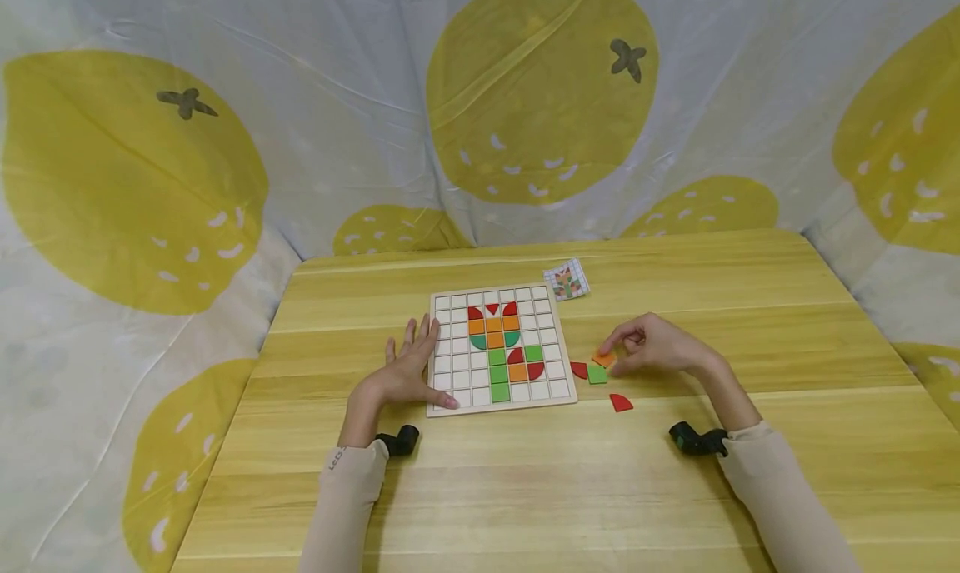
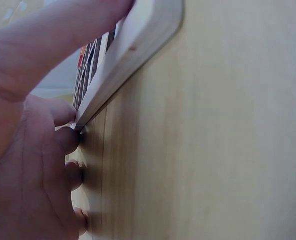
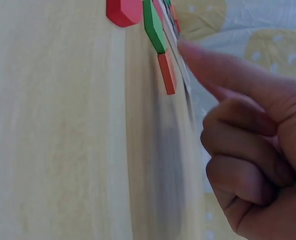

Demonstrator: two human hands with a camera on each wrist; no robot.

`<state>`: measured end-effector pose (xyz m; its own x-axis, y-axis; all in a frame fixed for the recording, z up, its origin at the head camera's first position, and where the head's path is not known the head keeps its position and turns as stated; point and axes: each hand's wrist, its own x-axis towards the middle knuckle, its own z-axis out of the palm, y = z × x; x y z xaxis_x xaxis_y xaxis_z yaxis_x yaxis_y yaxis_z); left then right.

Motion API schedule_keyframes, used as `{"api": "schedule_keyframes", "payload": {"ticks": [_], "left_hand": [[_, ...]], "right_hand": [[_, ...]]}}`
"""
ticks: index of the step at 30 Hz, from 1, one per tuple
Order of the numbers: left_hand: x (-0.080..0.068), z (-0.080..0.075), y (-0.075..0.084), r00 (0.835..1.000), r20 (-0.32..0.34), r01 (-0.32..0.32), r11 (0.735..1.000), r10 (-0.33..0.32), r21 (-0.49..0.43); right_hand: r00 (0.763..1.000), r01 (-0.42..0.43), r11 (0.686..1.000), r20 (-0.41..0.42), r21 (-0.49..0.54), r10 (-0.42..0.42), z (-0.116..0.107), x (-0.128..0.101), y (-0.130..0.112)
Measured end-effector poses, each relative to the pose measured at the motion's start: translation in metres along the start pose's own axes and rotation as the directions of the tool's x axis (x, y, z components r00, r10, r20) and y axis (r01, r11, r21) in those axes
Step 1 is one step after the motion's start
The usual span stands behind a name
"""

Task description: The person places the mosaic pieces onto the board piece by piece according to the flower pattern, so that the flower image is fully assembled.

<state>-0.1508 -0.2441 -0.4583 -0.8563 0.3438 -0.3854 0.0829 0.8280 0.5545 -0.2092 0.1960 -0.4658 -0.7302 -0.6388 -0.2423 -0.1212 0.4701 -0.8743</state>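
Observation:
My left hand (image 1: 405, 369) lies spread along the left side of a wooden grid board (image 1: 568, 381), thumb on its near left corner, fingertips at its left edge. In the left wrist view, the thumb presses onto the board's frame (image 2: 122, 62). My right hand (image 1: 660, 346) reaches down over an orange square tile (image 1: 604, 360), index fingertip right at it and thumb apart. The right wrist view shows its other fingers (image 3: 238, 150) curled and the orange tile (image 3: 167, 74) lying on the table. Beside it are a green square tile (image 1: 597, 376) and a red quarter-circle tile (image 1: 580, 371).
Red, orange and green tiles (image 1: 497, 357) form a flower on the board. Another red quarter-circle tile (image 1: 621, 402) lies nearer me. A small picture card (image 1: 567, 280) touches the board's far right corner. A lemon-print cloth (image 1: 360, 140) hangs behind the wooden table (image 1: 525, 490).

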Motion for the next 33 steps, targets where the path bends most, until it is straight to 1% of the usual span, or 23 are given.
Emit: {"api": "schedule_keyframes", "payload": {"ticks": [2, 4, 7, 9, 11, 14, 18, 22, 29, 31, 33], "left_hand": [[0.0, 0.0, 0.0, 1.0, 0.0, 0.0, 1.0, 0.0, 0.003], [0.0, 0.0, 0.0, 1.0, 0.001, 0.0, 1.0, 0.0, 0.003], [-0.001, 0.0, 0.001, 1.0, -0.001, 0.002, 1.0, -0.002, 0.0], [-0.001, 0.0, 0.001, 1.0, -0.002, 0.003, 1.0, -0.003, -0.003], [-0.001, 0.0, 0.002, 1.0, -0.004, 0.002, 1.0, -0.002, -0.004], [-0.001, 0.0, 0.002, 1.0, -0.003, 0.003, 1.0, -0.003, -0.001], [-0.001, -0.001, 0.002, 1.0, -0.001, 0.002, 1.0, -0.002, 0.005], [-0.001, 0.0, 0.001, 1.0, -0.002, 0.002, 1.0, -0.002, 0.006], [0.0, 0.001, 0.0, 1.0, -0.005, 0.009, 1.0, -0.009, -0.001], [0.001, 0.001, -0.001, 1.0, -0.006, 0.007, 1.0, -0.007, -0.001], [0.001, 0.001, -0.001, 1.0, -0.007, 0.006, 1.0, -0.006, -0.002]], "right_hand": [[0.998, 0.021, 1.0, 0.053, 0.012, -0.021, 0.0, -0.001, 0.001], [0.993, 0.023, 0.999, 0.119, 0.024, -0.026, 0.0, -0.001, 0.001], [0.976, 0.012, 0.998, 0.218, 0.054, -0.024, 0.002, -0.001, 0.003], [0.966, -0.011, 0.997, 0.257, 0.071, -0.008, 0.003, -0.001, 0.005], [0.964, -0.019, 0.997, 0.264, 0.078, -0.002, 0.003, 0.0, 0.007], [0.974, -0.02, 0.997, 0.225, 0.068, 0.004, 0.003, 0.001, 0.009], [0.992, 0.002, 1.0, 0.125, 0.031, -0.006, 0.001, 0.002, 0.012], [0.999, 0.021, 1.0, 0.046, 0.018, -0.022, -0.001, 0.003, 0.014], [0.999, 0.005, 1.0, -0.038, -0.013, -0.006, -0.002, 0.002, 0.011], [0.999, -0.01, 1.0, -0.043, -0.016, 0.009, -0.003, 0.001, 0.01], [1.0, -0.02, 1.0, -0.02, -0.006, 0.02, -0.003, 0.0, 0.009]]}}
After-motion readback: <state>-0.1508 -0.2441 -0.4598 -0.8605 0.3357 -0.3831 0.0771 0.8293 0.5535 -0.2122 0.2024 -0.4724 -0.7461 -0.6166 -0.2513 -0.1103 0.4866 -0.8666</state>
